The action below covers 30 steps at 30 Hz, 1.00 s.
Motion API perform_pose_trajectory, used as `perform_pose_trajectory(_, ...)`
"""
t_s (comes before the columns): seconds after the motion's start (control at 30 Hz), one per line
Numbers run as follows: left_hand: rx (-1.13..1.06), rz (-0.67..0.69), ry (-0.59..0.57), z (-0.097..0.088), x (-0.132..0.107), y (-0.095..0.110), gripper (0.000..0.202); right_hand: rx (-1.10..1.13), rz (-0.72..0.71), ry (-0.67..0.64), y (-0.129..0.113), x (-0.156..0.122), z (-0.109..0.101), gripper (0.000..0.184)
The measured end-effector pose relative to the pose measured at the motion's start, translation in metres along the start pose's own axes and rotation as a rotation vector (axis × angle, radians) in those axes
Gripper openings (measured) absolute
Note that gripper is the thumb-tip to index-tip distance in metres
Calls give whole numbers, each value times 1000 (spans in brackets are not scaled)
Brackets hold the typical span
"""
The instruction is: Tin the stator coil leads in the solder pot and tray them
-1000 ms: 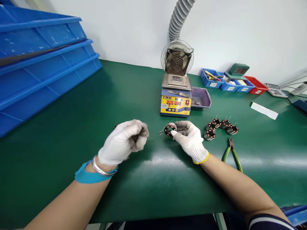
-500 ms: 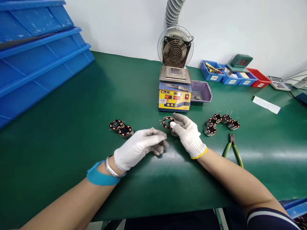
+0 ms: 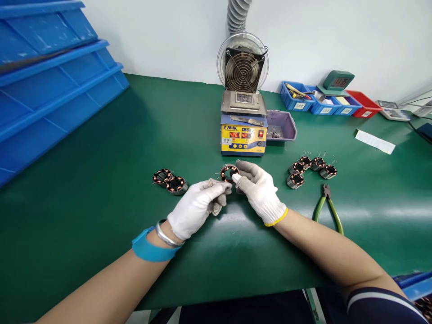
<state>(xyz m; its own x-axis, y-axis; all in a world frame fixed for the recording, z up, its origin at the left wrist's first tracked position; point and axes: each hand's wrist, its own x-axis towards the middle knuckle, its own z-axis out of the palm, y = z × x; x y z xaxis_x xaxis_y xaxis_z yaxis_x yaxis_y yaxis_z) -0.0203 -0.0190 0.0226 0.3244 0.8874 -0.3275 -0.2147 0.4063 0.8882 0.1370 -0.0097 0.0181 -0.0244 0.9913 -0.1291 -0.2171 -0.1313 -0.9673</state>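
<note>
My gloved right hand (image 3: pixel 258 189) grips a motor stator (image 3: pixel 225 167), a ring with copper windings and fine wire ends, by its right side. The thumb lies over the ring's edge. Just below and left of that stator is my gloved left hand (image 3: pixel 202 200), its thumb and fingers pressed together in a pinch. What sits between these fingertips, if anything, is too small to make out. Two more stators (image 3: pixel 176 185) stand on the green table left of my left hand. Several others (image 3: pixel 297 168) are grouped to the right, above green-handled cutters (image 3: pixel 326 207).
Behind my hands stands a yellow and blue solder pot (image 3: pixel 243 135) with a knife-like scraper (image 3: pixel 246 120) on it and a fan (image 3: pixel 243 72) behind. A purple bin (image 3: pixel 286 128) adjoins it. Blue crates (image 3: pixel 57 94) fill the left; small bins (image 3: pixel 297 101) line the wall.
My left hand has closed its fingers and come nearer the stator. My right hand has moved slightly left with the stator in it. The camera view has shifted a little.
</note>
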Motion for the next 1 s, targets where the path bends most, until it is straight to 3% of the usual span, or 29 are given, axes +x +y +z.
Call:
perform_pose_trajectory(0.1,-87,135,63,-8,-3,13,17,-8,-23,40,-2,2,0,57)
perform_pose_trajectory(0.23,-107,363,322,-8,-4,22,22,-48,-76,71,-4,0,2,56)
perform_pose_trajectory(0.37,393,223,231,4,-4,11,29,-151,-151,71,0,-4,2,53)
perform_pose_trajectory(0.43,530,205,230,9,-6,6,28,-239,-186,59,1,-6,1,49)
perform_pose_trajectory(0.5,521,254,290,8,-10,6,24,-326,-216,57,0,-8,0,46)
perform_pose_trajectory(0.6,329,395,436,-2,-14,12,10,-401,-219,113,-7,-9,0,46)
perform_pose_trajectory(0.7,210,541,581,-10,-12,17,10,-421,-196,154,-13,-11,1,46)
perform_pose_trajectory(0.87,664,429,321,-3,-10,19,26,-455,-256,95,-11,-13,-1,47)
perform_pose_trajectory(1.0,619,403,328,0,-19,24,25,-438,-254,110,-9,-6,-9,46)
